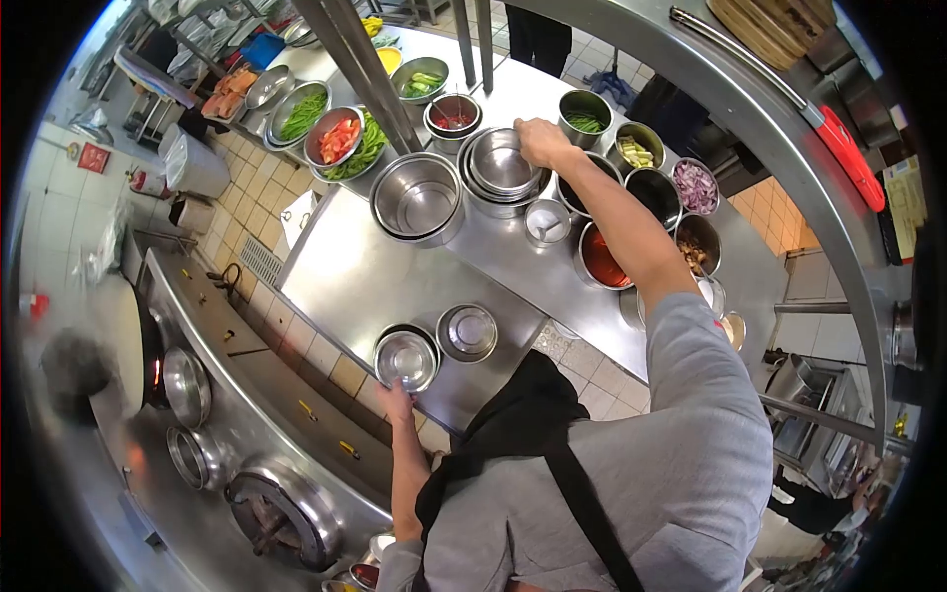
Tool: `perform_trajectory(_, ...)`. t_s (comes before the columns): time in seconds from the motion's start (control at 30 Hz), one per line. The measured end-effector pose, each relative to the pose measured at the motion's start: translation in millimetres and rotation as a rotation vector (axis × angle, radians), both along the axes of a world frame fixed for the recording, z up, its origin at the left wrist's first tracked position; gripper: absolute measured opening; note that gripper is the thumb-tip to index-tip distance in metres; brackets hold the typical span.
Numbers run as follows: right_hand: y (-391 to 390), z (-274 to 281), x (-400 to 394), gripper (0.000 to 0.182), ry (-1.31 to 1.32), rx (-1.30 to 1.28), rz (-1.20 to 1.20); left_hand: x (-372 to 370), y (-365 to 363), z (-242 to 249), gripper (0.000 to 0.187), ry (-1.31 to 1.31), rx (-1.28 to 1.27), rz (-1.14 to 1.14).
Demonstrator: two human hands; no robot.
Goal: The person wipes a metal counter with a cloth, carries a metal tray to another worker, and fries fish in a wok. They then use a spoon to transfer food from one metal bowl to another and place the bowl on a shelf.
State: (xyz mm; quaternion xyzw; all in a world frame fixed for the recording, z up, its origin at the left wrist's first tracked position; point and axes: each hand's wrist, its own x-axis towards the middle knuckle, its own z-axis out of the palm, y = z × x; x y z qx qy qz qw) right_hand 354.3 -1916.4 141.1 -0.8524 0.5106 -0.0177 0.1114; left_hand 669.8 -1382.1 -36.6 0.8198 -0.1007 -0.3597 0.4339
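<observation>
My left hand (395, 400) is closed on the near rim of a small steel bowl (405, 361), which sits in or over a slightly larger steel bowl on the metal counter. Just right of it stands another shallow steel bowl (467, 333). My right hand (539, 142) reaches across the counter, its fingers closed over the rim of the top steel bowl (501, 163) in a nested stack. Beside that stack are a large steel pot (417, 195) and a small cup (546, 223) with a utensil in it.
Bowls of cut tomato (339, 141), green vegetables (303, 116) and red onion (695, 186) line the counter, with a pot of red sauce (604, 259). Metal posts (370, 74) rise from it. A stove burner (281, 513) is at lower left. A person's dark-clothed legs (539, 39) show beyond.
</observation>
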Motion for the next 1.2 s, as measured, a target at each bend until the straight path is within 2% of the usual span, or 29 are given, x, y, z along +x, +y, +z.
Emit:
perform_trajectory(0.13,6,-7,1,0.033,-0.164,-0.123,-0.018,3,3,-6,0.026,0.016,-0.021,0.012)
perform_trajectory(0.23,13,-2,7,0.028,-0.177,-0.207,-0.060,5,4,-9,0.025,0.001,-0.025,0.029)
perform_trajectory(0.33,7,-3,13,0.027,-0.141,-0.075,-0.102,4,3,-9,0.026,-0.009,-0.039,0.036)
perform_trajectory(0.43,21,-4,24,0.027,-0.097,-0.152,-0.211,7,7,-12,0.028,0.017,-0.069,0.084)
perform_trajectory(0.5,39,-12,37,0.028,-0.287,-0.288,-0.109,13,5,-16,0.028,0.060,-0.059,0.157)
perform_trajectory(0.53,68,24,46,0.027,-0.306,-0.130,-0.063,15,-1,-12,0.029,0.055,-0.087,0.193)
perform_trajectory(0.57,78,-16,50,0.022,-0.416,-0.226,0.129,19,-7,-3,0.029,0.096,-0.163,0.211)
perform_trajectory(0.6,118,3,61,0.020,-0.531,-0.024,0.080,22,-13,10,0.030,0.140,-0.232,0.229)
perform_trajectory(0.63,146,-11,64,0.023,-0.608,0.200,0.162,22,-27,31,0.031,0.110,-0.276,0.235)
perform_trajectory(0.67,171,-27,65,0.025,-0.610,0.167,0.343,22,-43,57,0.031,0.079,-0.320,0.245)
perform_trajectory(0.73,226,-49,71,0.028,-0.470,0.331,0.228,20,-87,119,0.032,0.060,-0.414,0.206)
perform_trajectory(0.8,262,-86,74,0.029,-0.336,0.356,0.065,24,-138,162,0.033,0.031,-0.437,0.123)
perform_trajectory(0.87,277,-125,74,0.030,-0.245,0.443,0.029,29,-189,182,0.032,0.010,-0.520,0.038)
perform_trajectory(0.93,285,-144,73,0.029,-0.244,0.488,0.072,27,-242,198,0.033,-0.060,-0.483,-0.127)
perform_trajectory(1.0,290,-151,73,0.028,-0.301,0.456,0.144,16,-289,195,0.034,-0.128,-0.427,-0.186)
perform_trajectory(1.07,293,-132,62,0.025,-0.448,0.424,0.044,19,-326,171,0.039,-0.178,-0.284,-0.334)
perform_trajectory(1.13,288,-105,49,0.023,-0.542,0.360,-0.054,25,-346,141,0.039,-0.357,-0.116,-0.469)
perform_trajectory(1.2,278,-54,22,0.022,-0.619,0.405,-0.138,44,-356,109,0.039,-0.393,-0.180,-0.523)
